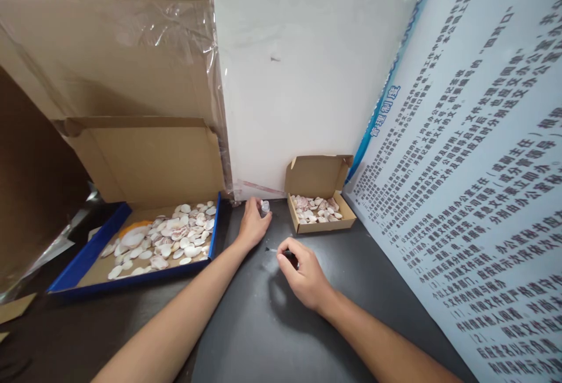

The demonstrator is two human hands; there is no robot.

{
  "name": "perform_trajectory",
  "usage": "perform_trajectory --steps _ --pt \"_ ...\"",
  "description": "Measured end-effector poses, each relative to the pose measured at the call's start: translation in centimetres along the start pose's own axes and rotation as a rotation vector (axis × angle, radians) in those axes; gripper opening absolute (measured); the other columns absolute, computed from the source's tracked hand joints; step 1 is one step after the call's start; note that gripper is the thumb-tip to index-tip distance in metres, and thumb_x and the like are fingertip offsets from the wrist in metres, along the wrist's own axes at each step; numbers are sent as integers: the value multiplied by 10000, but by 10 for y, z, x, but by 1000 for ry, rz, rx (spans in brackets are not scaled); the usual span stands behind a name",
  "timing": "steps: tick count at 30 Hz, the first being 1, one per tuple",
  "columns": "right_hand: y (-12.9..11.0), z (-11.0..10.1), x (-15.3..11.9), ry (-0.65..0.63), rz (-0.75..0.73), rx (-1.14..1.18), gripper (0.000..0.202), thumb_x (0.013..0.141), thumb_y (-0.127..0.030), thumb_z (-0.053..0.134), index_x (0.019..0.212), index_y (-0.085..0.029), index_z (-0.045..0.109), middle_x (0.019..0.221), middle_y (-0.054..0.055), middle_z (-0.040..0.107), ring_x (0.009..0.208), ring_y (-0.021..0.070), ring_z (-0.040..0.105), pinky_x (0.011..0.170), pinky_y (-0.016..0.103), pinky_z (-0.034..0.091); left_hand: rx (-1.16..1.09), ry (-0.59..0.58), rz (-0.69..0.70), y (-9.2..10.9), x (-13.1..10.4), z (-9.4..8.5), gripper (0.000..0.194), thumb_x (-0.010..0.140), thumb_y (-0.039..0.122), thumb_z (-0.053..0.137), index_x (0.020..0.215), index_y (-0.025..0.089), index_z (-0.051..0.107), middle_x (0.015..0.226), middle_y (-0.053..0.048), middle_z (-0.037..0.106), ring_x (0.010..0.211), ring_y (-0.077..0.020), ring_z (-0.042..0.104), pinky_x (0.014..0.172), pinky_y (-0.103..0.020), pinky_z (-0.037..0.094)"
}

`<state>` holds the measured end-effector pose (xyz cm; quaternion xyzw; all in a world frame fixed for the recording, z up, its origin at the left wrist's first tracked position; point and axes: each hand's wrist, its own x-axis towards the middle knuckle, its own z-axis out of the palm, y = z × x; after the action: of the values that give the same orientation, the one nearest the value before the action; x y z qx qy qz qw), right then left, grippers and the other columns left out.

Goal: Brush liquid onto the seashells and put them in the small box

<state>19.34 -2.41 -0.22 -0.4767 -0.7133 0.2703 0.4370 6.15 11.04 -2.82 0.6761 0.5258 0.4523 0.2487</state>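
Dark tabletop (246,336) w/ white panel (307,78) behind, printed poster (474,154) R.

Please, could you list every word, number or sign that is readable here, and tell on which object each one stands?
"管理制度", in blue, on the light blue board
"(1)", "(2)" and "(3)", more than once, among the black lines on the same board
The other black lines there: mostly too small, slanted or blurred to quote safely.
Small bottle in the left hand: too small to read any label.
Blue-edged box and small cardboard box: no text visible.
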Motion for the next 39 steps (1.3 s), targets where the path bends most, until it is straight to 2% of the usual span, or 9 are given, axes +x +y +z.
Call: perform_trajectory --steps 7,13,16,18,22,24,29,39 --pt "-1 0 1 26 -7 17 133 889 -182 471 759 -181 496 696 -23 487 638 119 456 602 222 342 -107 -99 3 0 -6 -3 194 757 195 573 856 210 407 778 29 477 706 -140 485 691 -276 402" --pt "-8 -7 0 106 -43 36 144 909 -229 445 784 -180 495 706 -22 470 622 114 438 598 220 348 -233 -320 50 11 -45 -33 195 775 217 587 896 207 434 766 40 468 684 -123 469 654 -245 405" --pt "-23 -20 14 31 -95 -46 149 900 -213 435 760 -183 476 691 -26 467 630 115 437 608 223 333 -187 -365 98 12 -64 -51 195 804 216 575 942 212 437 825 22 462 740 -136 459 700 -262 398" --pt "-38 -30 31 -92 -138 -110 172 894 -190 410 727 -186 454 670 -30 470 622 114 438 606 229 317 -133 -360 128 13 -71 -59 191 818 225 572 952 214 436 849 13 453 764 -146 447 718 -274 391" --pt "-67 -43 63 -301 -128 -265 207 878 -159 370 685 -194 436 615 -39 458 587 118 430 579 242 277 -77 -359 140 15 -74 -66 184 829 251 566 944 217 427 842 13 440 733 -149 418 690 -279 378" --pt "-74 -43 71 -335 -118 -316 204 875 -154 366 690 -197 440 627 -35 473 602 125 442 587 245 280 -64 -373 123 16 -74 -67 186 827 249 564 952 221 429 843 16 446 720 -147 420 675 -276 375" --pt "-73 -36 71 -375 -145 -311 206 899 -157 353 765 -201 503 690 -17 538 647 142 482 611 249 308 -13 -375 132 16 -78 -67 178 808 221 571 946 227 458 857 18 475 733 -152 454 672 -278 375" --pt "-63 -28 69 -486 -122 -426 208 930 -187 390 775 -199 528 732 5 614 667 149 534 611 257 298 25 -369 166 14 -81 -65 162 796 211 573 915 218 464 875 2 515 780 -176 498 686 -292 385"
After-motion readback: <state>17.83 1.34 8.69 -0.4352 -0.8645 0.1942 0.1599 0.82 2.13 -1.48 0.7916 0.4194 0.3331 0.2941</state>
